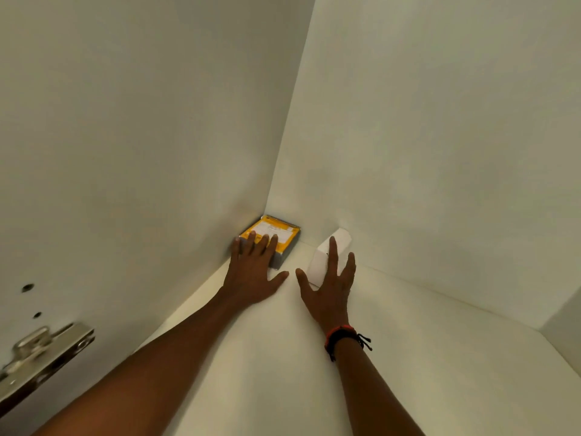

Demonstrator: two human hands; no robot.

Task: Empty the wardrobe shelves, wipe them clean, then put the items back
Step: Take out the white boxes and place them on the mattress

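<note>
Deep in the wardrobe: a person stretches both arms along a white shelf (408, 357) toward its rear.
Yellow parcel (276, 229): lies flat in the rear corner against the side wall; all places below are taken from it.
Left hand (251, 275): rests on the parcel's near end, fingers straight and flat across its top, thumb spread toward the shelf, gripping nothing.
White box (319, 262): sits just right of the parcel, apart from it, with bare shelf between.
Right hand (327, 291): right of the parcel, over the box, fingers splayed and straight, one lying along its top, with no grasp closed. A cord bracelet (341, 335) circles the wrist.
Hinge (44, 350): well to the parcel's near left, on the side wall.
Stage: it cannot be told whether the two items are going out or going back.
Risk: flat palms give little hold. A drag with straight fingers may slip off the parcel's smooth wrapping, tip the box sideways, or wedge the parcel harder into its corner.
</note>
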